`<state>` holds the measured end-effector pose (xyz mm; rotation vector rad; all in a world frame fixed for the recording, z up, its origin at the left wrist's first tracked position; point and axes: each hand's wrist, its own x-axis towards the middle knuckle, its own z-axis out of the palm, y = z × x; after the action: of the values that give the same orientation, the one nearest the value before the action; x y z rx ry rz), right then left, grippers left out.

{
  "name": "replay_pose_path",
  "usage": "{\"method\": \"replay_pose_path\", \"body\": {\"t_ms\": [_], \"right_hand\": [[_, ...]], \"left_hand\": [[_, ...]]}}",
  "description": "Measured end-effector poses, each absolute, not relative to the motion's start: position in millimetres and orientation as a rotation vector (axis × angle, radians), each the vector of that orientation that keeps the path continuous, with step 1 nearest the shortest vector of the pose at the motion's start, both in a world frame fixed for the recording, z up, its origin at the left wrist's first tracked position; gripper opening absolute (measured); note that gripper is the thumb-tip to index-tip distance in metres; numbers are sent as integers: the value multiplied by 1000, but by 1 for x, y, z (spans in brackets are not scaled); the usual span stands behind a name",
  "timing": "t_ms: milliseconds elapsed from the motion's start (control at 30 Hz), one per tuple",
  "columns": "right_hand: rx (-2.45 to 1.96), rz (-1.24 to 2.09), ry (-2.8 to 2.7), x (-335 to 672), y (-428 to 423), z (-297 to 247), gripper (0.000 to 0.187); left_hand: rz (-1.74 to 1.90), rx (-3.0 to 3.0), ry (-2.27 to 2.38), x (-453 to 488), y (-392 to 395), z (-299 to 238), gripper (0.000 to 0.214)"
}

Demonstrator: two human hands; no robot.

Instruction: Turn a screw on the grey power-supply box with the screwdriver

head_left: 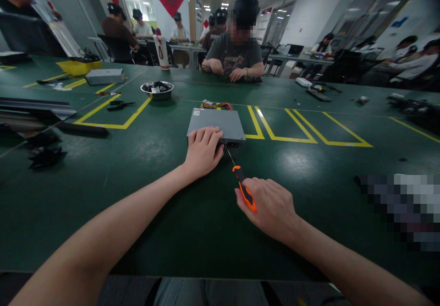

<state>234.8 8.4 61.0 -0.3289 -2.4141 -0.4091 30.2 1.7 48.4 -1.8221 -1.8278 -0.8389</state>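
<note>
A grey metal computer power supply (228, 121) lies flat on the green table, with a bundle of coloured cables (216, 105) at its far side. My left hand (204, 150) rests over its near left corner, fingers bent across the top and the near edge. In my right hand (268, 203) is a screwdriver (238, 173) with an orange and black handle. The screwdriver's shaft points up and left to the near face of the power supply, beside the black socket (233, 144). Whether the tip sits in a screw is too small to tell.
On the green table (154, 246), yellow tape marks (292, 139) run beyond the power supply. A metal bowl (157, 90) of dark parts, a grey box (105, 76) and a yellow tray (77, 68) stand back left. Dark metal parts (34, 109) lie left. Across sits a person (233, 51).
</note>
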Motion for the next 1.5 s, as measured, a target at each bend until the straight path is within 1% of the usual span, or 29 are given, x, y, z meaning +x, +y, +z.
{"method": "replay_pose_path", "body": {"t_ms": [67, 200, 300, 333, 367, 400, 500, 533, 667, 767, 900, 933, 1033, 1100, 1267, 1367, 1400, 1433, 1500], "right_hand": [[-277, -429, -2425, 235, 8, 62, 8], [-288, -392, -2431, 234, 7, 65, 10], [-321, -361, -2431, 234, 6, 66, 33], [-339, -365, -2431, 234, 6, 66, 39], [-357, -372, -2429, 234, 6, 66, 41], [-370, -377, -2425, 235, 7, 65, 39], [-346, -393, -2429, 236, 8, 62, 19], [-327, -398, -2433, 236, 8, 61, 15], [-339, -368, -2445, 236, 8, 62, 12], [-364, -345, -2458, 235, 8, 65, 16], [-406, -341, -2427, 237, 10, 66, 37], [-414, -340, -2419, 237, 10, 65, 36], [-347, -375, -2427, 237, 11, 62, 17], [-275, -422, -2433, 236, 11, 62, 9], [-330, -427, -2444, 235, 8, 66, 14], [-404, -351, -2483, 236, 8, 65, 35], [-419, -333, -2484, 236, 8, 65, 39], [-424, -321, -2478, 236, 8, 64, 38], [-398, -317, -2469, 236, 9, 64, 27]], "left_hand": [[-844, -1821, -1825, 31, 2, 49, 27], [-837, -1816, -1824, 32, 2, 49, 26], [-824, -1818, -1825, 31, 1, 49, 27], [-822, -1819, -1826, 31, 1, 49, 27], [-822, -1822, -1828, 31, 1, 49, 27], [-826, -1822, -1828, 31, 1, 49, 27], [-839, -1820, -1828, 31, 1, 49, 26], [-842, -1818, -1826, 31, 1, 49, 26], [-842, -1817, -1820, 31, 2, 49, 26], [-841, -1814, -1818, 31, 2, 48, 26], [-836, -1815, -1817, 31, 2, 48, 26], [-832, -1815, -1816, 31, 2, 48, 26], [-822, -1810, -1818, 31, 2, 49, 26], [-821, -1803, -1820, 31, 2, 49, 25], [-812, -1791, -1826, 31, 3, 48, 25], [-813, -1790, -1826, 31, 3, 47, 26], [-815, -1793, -1825, 31, 3, 47, 26], [-818, -1797, -1824, 31, 3, 47, 26], [-826, -1803, -1821, 31, 3, 48, 25]]}}
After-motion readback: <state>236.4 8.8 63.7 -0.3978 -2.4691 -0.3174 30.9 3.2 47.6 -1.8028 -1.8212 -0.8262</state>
